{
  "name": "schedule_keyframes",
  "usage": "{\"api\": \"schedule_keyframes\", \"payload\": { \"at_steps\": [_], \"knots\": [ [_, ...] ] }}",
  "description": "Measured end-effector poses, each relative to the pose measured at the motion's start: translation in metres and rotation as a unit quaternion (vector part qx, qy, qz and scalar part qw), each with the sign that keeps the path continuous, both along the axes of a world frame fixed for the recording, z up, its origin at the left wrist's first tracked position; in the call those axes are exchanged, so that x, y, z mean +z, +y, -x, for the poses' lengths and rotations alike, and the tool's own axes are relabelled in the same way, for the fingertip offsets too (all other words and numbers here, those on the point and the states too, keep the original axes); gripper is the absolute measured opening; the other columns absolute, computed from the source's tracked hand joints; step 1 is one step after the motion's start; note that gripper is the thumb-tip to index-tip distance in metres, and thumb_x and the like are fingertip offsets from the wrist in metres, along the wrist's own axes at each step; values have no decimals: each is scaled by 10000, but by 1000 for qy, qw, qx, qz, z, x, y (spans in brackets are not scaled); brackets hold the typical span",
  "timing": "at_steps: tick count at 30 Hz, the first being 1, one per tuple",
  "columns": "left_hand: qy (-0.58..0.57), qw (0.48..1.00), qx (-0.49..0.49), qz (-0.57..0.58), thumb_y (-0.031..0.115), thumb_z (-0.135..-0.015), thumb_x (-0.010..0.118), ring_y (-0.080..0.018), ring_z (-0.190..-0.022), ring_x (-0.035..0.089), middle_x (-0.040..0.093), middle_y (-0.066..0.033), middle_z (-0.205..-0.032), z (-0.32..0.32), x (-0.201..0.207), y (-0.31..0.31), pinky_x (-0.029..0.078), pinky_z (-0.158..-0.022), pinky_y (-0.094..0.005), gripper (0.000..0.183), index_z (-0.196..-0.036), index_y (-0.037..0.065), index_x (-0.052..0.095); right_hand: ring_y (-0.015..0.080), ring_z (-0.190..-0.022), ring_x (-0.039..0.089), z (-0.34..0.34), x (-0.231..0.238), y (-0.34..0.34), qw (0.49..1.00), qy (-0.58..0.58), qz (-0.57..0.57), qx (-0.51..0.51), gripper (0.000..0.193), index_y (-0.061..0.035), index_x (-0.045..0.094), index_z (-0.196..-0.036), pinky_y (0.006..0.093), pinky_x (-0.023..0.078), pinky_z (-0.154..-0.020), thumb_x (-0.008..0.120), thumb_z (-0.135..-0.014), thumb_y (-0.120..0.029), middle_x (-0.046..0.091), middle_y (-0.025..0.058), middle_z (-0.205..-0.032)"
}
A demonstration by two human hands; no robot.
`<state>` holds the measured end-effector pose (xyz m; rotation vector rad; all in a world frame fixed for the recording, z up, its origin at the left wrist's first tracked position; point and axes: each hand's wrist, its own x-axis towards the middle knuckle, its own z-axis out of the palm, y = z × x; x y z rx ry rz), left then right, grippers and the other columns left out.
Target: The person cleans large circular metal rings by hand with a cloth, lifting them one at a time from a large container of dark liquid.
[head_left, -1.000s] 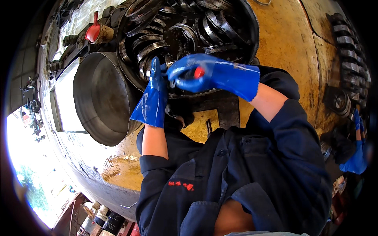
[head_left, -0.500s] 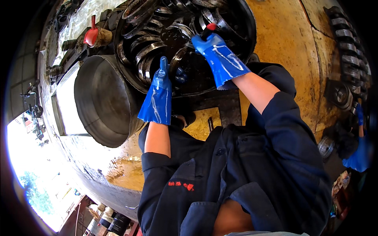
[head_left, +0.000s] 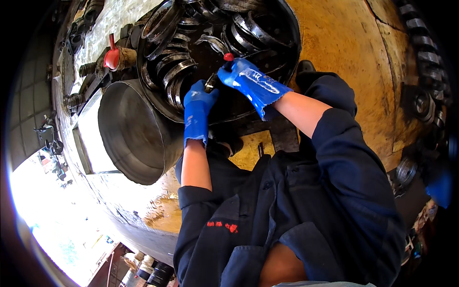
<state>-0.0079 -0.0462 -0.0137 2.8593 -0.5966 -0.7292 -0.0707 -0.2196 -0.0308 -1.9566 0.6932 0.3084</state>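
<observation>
Both my hands wear long blue rubber gloves and work over a large round black tub [head_left: 297,43] of dark, oily liquid. My right hand [head_left: 246,79] is closed around a tool with a red end [head_left: 228,57]; the glove hides the rest, so its kind cannot be made out. Close beside it, my left hand [head_left: 198,101] grips a small shiny dark metal part [head_left: 210,82] near the tub's near side. Curved half-ring metal shells [head_left: 176,68], wet and blackened, lie stacked at the left of the tub. More half-rings [head_left: 244,36] rest at its far right.
Left of the tub, an open metal drum [head_left: 131,131] lies tilted. A red scoop-like thing [head_left: 112,58] sits on a can behind it. Ribbed metal parts [head_left: 428,57] line the far right of the stained yellow floor [head_left: 344,48]. A blurred blue shape is at the right edge.
My left hand has moved up and right, its fingers now curled round the metal part. The right hand has come left and nearer to it, with the red-ended tool. The view has shifted slightly.
</observation>
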Motion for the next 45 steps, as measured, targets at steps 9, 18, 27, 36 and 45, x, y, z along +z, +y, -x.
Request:
{"api": "schedule_keyframes", "payload": {
  "at_steps": [9,18,27,36,45],
  "knots": [
    [-30,978,-49,-200,356,-893,721,-346,-1181,684,712,-129,-1275,-7,9,-39,576,-901,-479,420,-1264,160,713,344,-908,728,11,15,-5,986,-49,143,65,305,-156,762,-996,414,583,-842,659,-879,-418,762,117,-953],
    [-59,927,136,345,268,-878,798,-220,-931,730,761,-120,-1057,-30,-47,64,578,-870,-353,438,-1211,6,687,174,-802,705,-8,2,-29,943,-323,-32,70,250,-88,677,-1134,279,606,-756,645,-970,-274,690,79,-848],
    [440,593,177,651,144,-985,565,-246,-970,705,717,-163,-1125,-41,-89,61,605,-827,-369,278,-1183,-19,672,274,-911,744,37,46,8,865,-466,74,170,478,-167,635,-1307,377,617,-787,773,-850,-205,723,72,-1180],
    [161,748,253,592,-12,-873,751,-90,-689,552,585,38,-769,-8,12,71,473,-635,-273,153,-965,76,666,206,-757,694,-4,61,-42,974,-22,-204,-92,173,-71,634,-1124,327,564,-672,565,-1009,-179,716,118,-915],
    [319,522,206,763,-68,-718,756,-158,-665,536,577,-6,-786,-22,0,92,465,-617,-303,330,-1020,41,679,341,-920,728,25,8,4,984,-81,-156,-15,359,-11,693,-1047,411,568,-811,669,-905,-341,726,218,-977]
  ]
}}
